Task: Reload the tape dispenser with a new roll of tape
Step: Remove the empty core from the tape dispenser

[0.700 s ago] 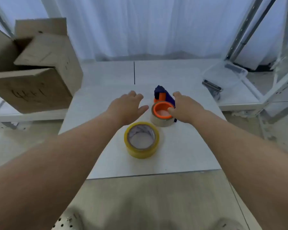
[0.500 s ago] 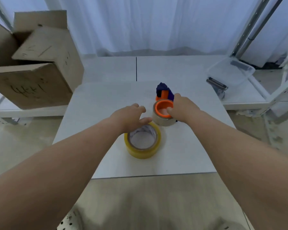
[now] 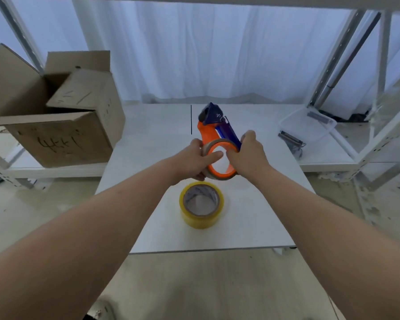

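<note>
The white desk point(image 3: 252, 218) carries the work, with an open cardboard box point(image 3: 62, 135) on a low shelf off its far left corner and a clear tub point(image 3: 310, 125) off its far right corner, both well apart from the hands. The tape dispenser point(image 3: 209, 131), orange and blue, is held up over the middle of the desk, tilted with its blue nose toward the far edge and its orange hub facing the person. The new roll point(image 3: 202, 219), yellow, lies flat on the desk just nearer than the dispenser, toward the near edge, untouched. Round the hub sits the spent roll point(image 3: 219, 142), a thin tan ring with little or no tape left. The left hand point(image 3: 194, 161) has its fingers point(image 3: 196, 145) curled round the ring's left side, thumb across the front. The right hand point(image 3: 249, 155) wraps the dispenser's right side, fingers closed on the frame beside the hub. The step in hand looks to be pulling the old ring off. It should go best if the right hand holds the frame steady while the left draws the ring straight along the hub's axis, not skewed, since a thin core can bind or buckle. The cutter at the nose is best pointed away from both hands.
</note>
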